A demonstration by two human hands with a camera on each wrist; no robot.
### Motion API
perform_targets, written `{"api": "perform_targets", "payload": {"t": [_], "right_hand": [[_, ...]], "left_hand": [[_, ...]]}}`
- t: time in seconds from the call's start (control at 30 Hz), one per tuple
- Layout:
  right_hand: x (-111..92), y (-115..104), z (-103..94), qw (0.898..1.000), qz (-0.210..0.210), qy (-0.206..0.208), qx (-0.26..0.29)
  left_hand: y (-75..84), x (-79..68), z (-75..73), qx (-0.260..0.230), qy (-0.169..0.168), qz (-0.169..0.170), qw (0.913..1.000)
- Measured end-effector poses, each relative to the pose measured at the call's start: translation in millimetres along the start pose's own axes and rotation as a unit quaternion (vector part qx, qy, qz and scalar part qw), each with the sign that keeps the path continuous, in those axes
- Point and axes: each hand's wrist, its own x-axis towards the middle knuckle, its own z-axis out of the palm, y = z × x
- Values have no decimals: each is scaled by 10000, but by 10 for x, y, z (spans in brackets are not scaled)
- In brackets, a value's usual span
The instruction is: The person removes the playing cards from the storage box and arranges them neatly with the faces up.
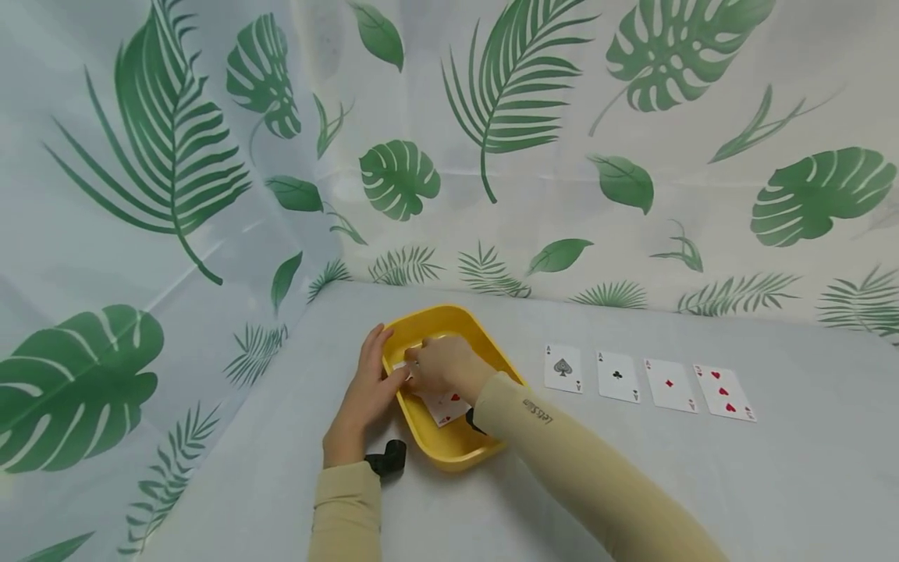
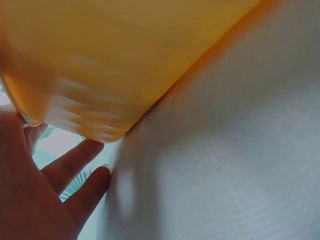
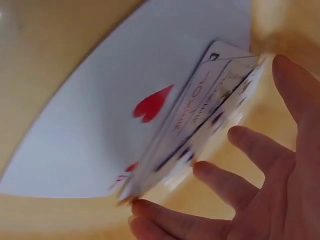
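My left hand (image 1: 365,398) holds the left side of the yellow tray (image 1: 456,462), thumb at the rim and fingers spread along the outer wall. Inside the tray is my right hand (image 1: 445,365), its fingertips at the edges of a tilted stack of playing cards (image 3: 192,110). Two cards printed with JOKER show in that stack. Beneath it a card with red hearts (image 3: 95,130) lies on the tray bottom. In the head view, the right hand and sleeve cover part of the tray and cards.
Right of the tray, face up in a row, lie an ace of spades (image 1: 563,368), an ace of clubs (image 1: 618,376), an ace of diamonds (image 1: 669,384) and a three of hearts (image 1: 725,392). A leaf-printed curtain (image 1: 449,226) borders the white table (image 1: 590,468) behind and left.
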Motion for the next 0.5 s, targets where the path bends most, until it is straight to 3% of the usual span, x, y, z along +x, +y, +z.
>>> {"api": "perform_targets", "payload": {"t": [0.3, 0.5], "right_hand": [[-13, -81, 36, 9987, 53, 107, -501], [-13, -81, 51, 9992, 66, 138, -371]], "left_hand": [[5, 5, 15, 30, 22, 5, 10000], [-14, -4, 12, -26, 21, 120, 9999]]}}
